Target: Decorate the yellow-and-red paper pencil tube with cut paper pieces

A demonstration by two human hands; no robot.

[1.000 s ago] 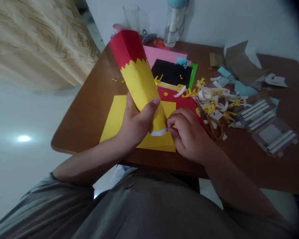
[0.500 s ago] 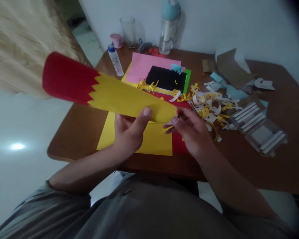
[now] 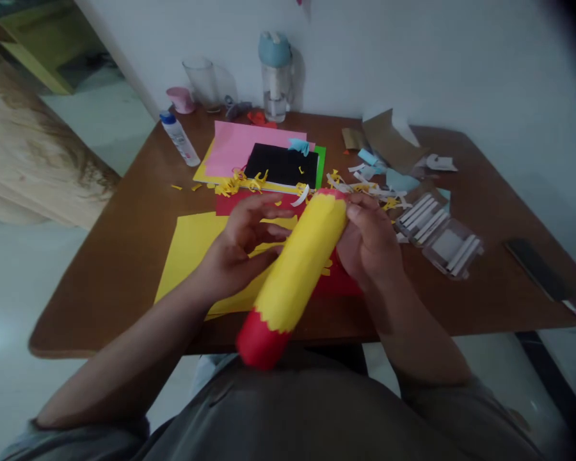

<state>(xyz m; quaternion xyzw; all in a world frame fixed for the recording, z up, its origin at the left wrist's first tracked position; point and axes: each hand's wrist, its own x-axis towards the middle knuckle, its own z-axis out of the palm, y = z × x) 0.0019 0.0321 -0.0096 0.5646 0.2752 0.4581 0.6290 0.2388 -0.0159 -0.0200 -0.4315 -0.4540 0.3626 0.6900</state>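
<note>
A yellow paper tube [image 3: 302, 262] with red ends and zigzag colour borders slants in front of me, its lower red end near my shirt. My right hand [image 3: 372, 234] grips it near the upper red end, thumb on the near side. To the left of the tube, my left hand [image 3: 247, 240] has its fingers spread, the tips close to the tube's side; whether they touch it I cannot tell. Below the hands lie yellow paper sheets [image 3: 187, 256] and red paper [image 3: 340, 282], partly hidden by the tube.
Pink paper [image 3: 230, 147] and a black sheet [image 3: 281, 165] lie behind, with yellow and white scraps [image 3: 242, 182] around them. A glue bottle [image 3: 180, 141], pink cup [image 3: 180, 100], glass [image 3: 202, 83] and water bottle [image 3: 274, 77] stand near the wall. An opened clear case [image 3: 441, 240] is at right.
The tube has swung from pointing left to slanting down toward me. My left hand has let go of it and opened, while my right hand keeps its hold. The view has shifted right.
</note>
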